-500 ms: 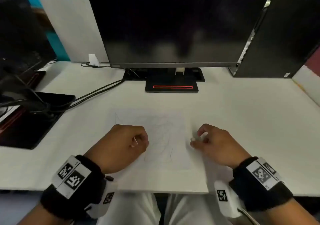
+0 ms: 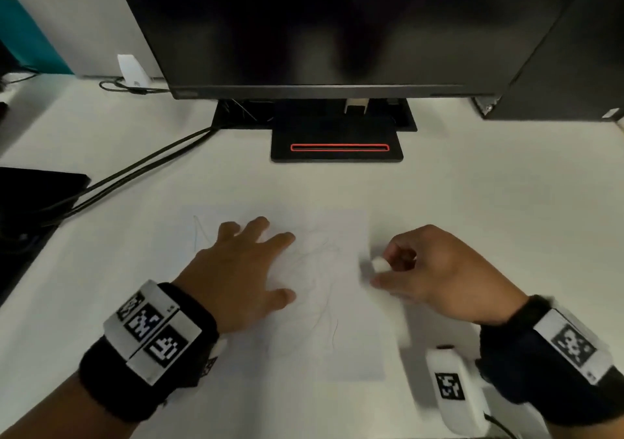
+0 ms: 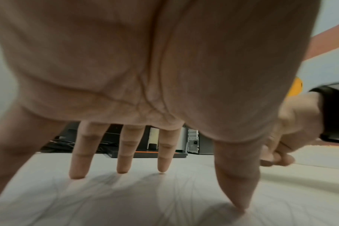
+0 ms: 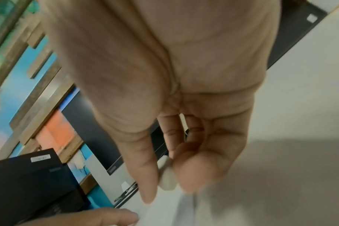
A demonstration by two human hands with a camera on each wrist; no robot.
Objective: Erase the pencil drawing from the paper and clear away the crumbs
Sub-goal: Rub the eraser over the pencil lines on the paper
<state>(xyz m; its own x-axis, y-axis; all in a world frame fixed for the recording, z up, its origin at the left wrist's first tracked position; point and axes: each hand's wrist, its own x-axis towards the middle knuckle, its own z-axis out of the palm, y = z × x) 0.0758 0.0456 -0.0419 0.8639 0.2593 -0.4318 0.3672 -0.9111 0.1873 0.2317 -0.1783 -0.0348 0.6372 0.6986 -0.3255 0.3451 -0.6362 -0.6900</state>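
Paper (image 2: 337,303) lies flat on the white desk (image 2: 472,202) in the head view, faint pencil scribbles (image 2: 320,269) crossing its middle. On its left half the left hand (image 2: 236,276) is spread, fingers straight and apart, pressing the sheet down. At the sheet's right edge the right hand (image 2: 435,276) pinches a small white eraser (image 2: 379,265) between thumb and curled fingers. Behind the paper stands a dark monitor (image 2: 337,26) on a black base (image 2: 337,145) with a red-outlined slot, and black cables (image 2: 141,172) run off to the left. From the left wrist, the fingertips (image 3: 122,169) and thumb touch the paper (image 3: 145,198), the pencil lines showing blurred beneath them, and the right hand (image 3: 292,134) sits beyond the thumb. From the right wrist, the eraser (image 4: 165,175) is clamped between the thumb and a fingertip (image 4: 195,174), just above the paper's (image 4: 164,214) edge; whether it touches the sheet I cannot tell. A finger of the left hand (image 4: 106,217) shows at the bottom.
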